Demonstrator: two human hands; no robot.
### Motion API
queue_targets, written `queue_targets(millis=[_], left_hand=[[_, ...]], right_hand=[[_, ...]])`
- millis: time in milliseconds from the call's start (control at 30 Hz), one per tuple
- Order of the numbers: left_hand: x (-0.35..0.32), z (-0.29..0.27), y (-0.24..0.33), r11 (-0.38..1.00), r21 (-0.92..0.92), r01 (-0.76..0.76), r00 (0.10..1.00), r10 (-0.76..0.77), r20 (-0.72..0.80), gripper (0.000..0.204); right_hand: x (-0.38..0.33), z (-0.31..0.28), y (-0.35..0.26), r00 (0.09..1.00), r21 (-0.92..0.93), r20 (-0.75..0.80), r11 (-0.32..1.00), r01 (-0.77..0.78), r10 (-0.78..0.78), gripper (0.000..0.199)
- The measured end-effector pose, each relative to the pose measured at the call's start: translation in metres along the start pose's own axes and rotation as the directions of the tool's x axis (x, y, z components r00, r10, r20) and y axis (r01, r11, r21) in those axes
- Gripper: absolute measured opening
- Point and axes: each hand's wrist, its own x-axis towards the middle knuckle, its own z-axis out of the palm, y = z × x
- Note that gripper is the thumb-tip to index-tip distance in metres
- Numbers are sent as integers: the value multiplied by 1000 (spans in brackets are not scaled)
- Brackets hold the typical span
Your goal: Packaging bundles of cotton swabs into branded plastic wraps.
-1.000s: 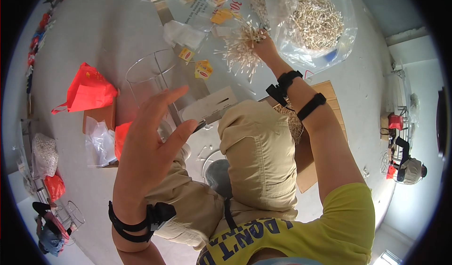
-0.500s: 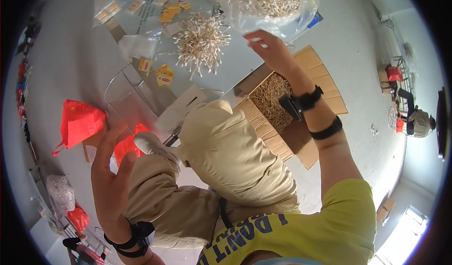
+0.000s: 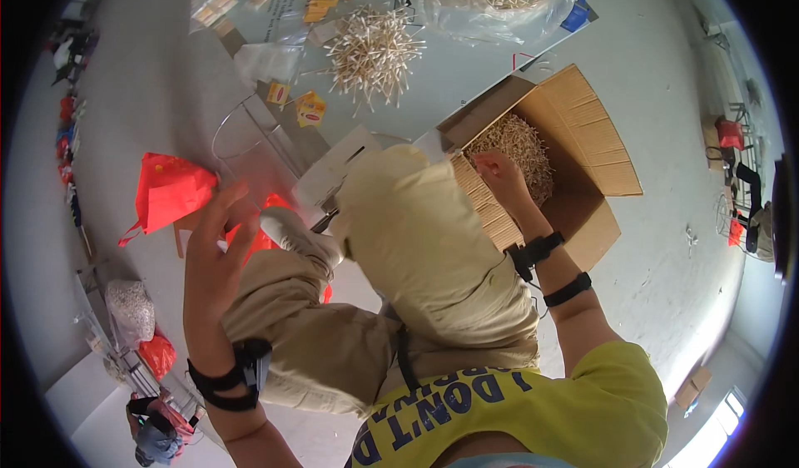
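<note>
Away from the loose heap of white-tipped cotton swabs (image 3: pixel 374 52) on the grey counter (image 3: pixel 454 85), my right hand (image 3: pixel 502 178) has swung back over the open brown cardboard box (image 3: pixel 595 139), leaving that heap untouched by either hand. I see its fingers curled but cannot tell whether they hold anything; my left hand (image 3: pixel 218 247) hangs spread wide. Tan thin-stemmed swabs (image 3: pixel 533 148) fill the box right by the right hand, the heap well apart, farther forward and left.

Carton (image 3: pixel 574 210) of sticks (image 3: pixel 537 160) by my knee (image 3: pixel 387 189)
Brown, flaps (image 3: pixel 595 135) open; white-tipped swabs (image 3: pixel 374 52) lie heaped on the table (image 3: pixel 454 73).
</note>
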Motion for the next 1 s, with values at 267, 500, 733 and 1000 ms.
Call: queue_targets(millis=[267,500,733,1000], left_hand=[[-4,15,-12,992,-45,-115,986,109,-123,45],[-13,47,-19,993,-17,-113,962,105,-250,44],[7,133,-64,988,156,8,877,68,-475,31],[20,205,-82,990,138,-30,787,108,-608,33]], right_hand=[[-2,-70,-72,971,-26,37,971,237,-236,20],[-14,-130,-90,990,-134,-8,981,141,-144,19],[63,-71,-120,870,-182,311,875,449,-382,17],[98,49,-136,694,-476,631,532,700,-347,26]])
